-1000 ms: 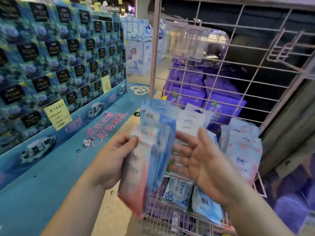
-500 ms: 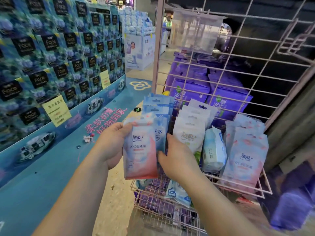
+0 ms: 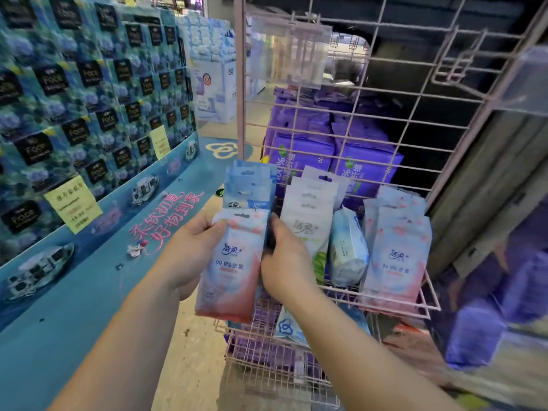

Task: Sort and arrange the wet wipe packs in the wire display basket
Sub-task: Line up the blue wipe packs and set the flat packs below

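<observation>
Fingers of your left hand [image 3: 189,256] curl round the left edge of a pink-and-blue pack [image 3: 234,268], thumb on its front near the top. Fingers of your right hand [image 3: 284,262] wrap the bundle's right side, tips hidden behind it, so both hands are closed on the stack. Behind the front pack sit blue-topped packs [image 3: 249,188], fanned up above it. You hold the whole bundle in front of the left end of the wire display basket [image 3: 427,310], not yet in it.

In the basket: a white-and-green row [image 3: 308,215], a blue pack [image 3: 347,247] turned sideways, and a pink row [image 3: 397,250] at the right, all upright. More packs lie in a lower basket [image 3: 267,363].

Step, as I judge it: sorting the held stack by type. The pink front pack matches the right-hand row, so next calls for peeling it off and carrying it across; blue ones likely go at the left end. The sideways pack probably needs turning.
</observation>
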A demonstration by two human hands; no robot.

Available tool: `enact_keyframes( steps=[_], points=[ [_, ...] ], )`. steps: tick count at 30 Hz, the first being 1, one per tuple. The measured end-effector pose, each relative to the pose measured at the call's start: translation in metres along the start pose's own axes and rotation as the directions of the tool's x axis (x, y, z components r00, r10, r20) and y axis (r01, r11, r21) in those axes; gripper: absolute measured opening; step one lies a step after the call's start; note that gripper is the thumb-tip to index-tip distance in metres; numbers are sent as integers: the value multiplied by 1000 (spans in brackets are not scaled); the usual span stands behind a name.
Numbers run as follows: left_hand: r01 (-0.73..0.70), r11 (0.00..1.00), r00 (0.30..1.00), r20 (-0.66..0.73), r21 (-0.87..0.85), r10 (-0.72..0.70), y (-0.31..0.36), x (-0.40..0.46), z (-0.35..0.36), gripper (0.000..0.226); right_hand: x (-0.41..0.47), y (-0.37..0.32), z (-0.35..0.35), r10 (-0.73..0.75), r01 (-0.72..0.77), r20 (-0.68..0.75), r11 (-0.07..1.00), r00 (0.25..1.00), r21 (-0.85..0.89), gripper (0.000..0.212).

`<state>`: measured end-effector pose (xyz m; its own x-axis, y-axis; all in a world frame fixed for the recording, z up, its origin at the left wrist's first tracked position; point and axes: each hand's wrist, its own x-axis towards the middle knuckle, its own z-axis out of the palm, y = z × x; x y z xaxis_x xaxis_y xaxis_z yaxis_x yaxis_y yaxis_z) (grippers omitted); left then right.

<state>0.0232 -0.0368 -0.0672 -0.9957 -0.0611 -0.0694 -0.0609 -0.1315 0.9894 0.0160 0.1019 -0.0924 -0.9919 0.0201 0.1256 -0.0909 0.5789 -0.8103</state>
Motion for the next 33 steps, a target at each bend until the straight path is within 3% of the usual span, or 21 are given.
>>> enact_keyframes(
  steps=[4, 6, 8, 11, 14, 16, 19, 21, 24, 26, 29, 33],
  points=[
    [-15, 999, 995, -96, -45, 11, 4, -6, -3, 20, -22, -3, -13, -108, 118, -107, 989, 988, 86, 48],
    [-103, 995, 979, -174, 16, 104, 10, -14, -6, 19, -39, -1, -24, -164, 187, -153, 970, 975, 154, 37],
    [-212, 976, 955, -199, 54, 219, 19, -24, -4, 24, -56, 0, -41, -129, 150, -97, 955, 987, 256, 38],
    [-253, 967, 967, -39, -43, 251, 30, -48, 24, 16, -70, 7, -62, -84, 65, 82, 974, 993, 217, 68],
    [-134, 962, 977, 132, -240, 169, 21, -59, 72, 11, -79, 14, -86, -78, 63, 55, 969, 995, 237, 39],
    [-192, 966, 966, 141, -173, 217, 13, -56, 92, 12, -79, 28, -109, -43, 51, -41, 971, 998, 234, 19],
    [-218, 972, 967, 118, -87, 227, 7, -45, 102, 31, -72, 56, -153, 51, 36, -276, 953, 960, 300, 21],
    [-210, 977, 970, 111, -45, 214, 1, -38, 106, 13, -64, 74, -178, 69, 7, -350, 977, 934, 212, 24],
    [-170, 983, 981, 108, 70, 162, -18, -33, 107, 13, -54, 94, -192, 88, -107, -128, 983, 988, -150, 19],
    [-139, 984, 985, 115, 108, 127, -26, -33, 105, 15, -53, 102, -190, 106, -112, -37, 960, 994, -258, 19],
    [-176, 954, 978, 155, 243, 141, -31, -37, 101, 14, -55, 108, -187, 137, -164, -102, 930, 985, -330, 30],
    [-404, 709, 897, 400, 577, 186, -27, -52, 109, 9, -62, 113, -190, 168, -209, -198, 955, 966, -209, 26]
  ],
)
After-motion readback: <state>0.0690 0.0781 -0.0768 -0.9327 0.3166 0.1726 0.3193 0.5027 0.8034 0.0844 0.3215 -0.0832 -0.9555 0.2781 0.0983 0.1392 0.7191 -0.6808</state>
